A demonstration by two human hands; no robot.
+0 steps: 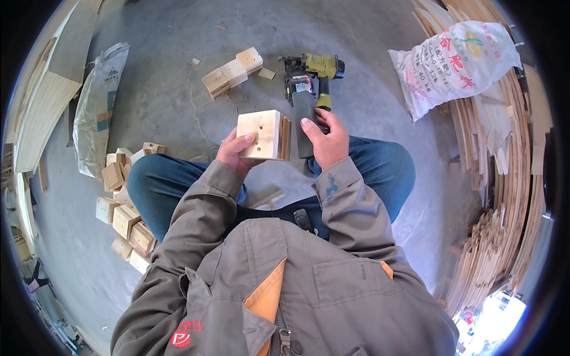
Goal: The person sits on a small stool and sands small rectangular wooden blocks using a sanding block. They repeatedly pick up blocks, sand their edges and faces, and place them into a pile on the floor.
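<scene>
Open concrete floor (368, 53) is found between the nail gun (304, 121) and the white sack (454, 71). Beyond the held wooden block (259, 134), the way is obstructed by a row of blocks (233, 72); on the left, by a block pile (126, 221) and a pale plastic sack (95, 113). Only a narrow gap is seen between wooden block and nail gun.

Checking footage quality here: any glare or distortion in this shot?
Head view: fisheye bending, plain in the stacked boards toward the right rim; blown-out glare at lower right; black corners; the wooden block in the left hand looks reasonably sharp.
</scene>
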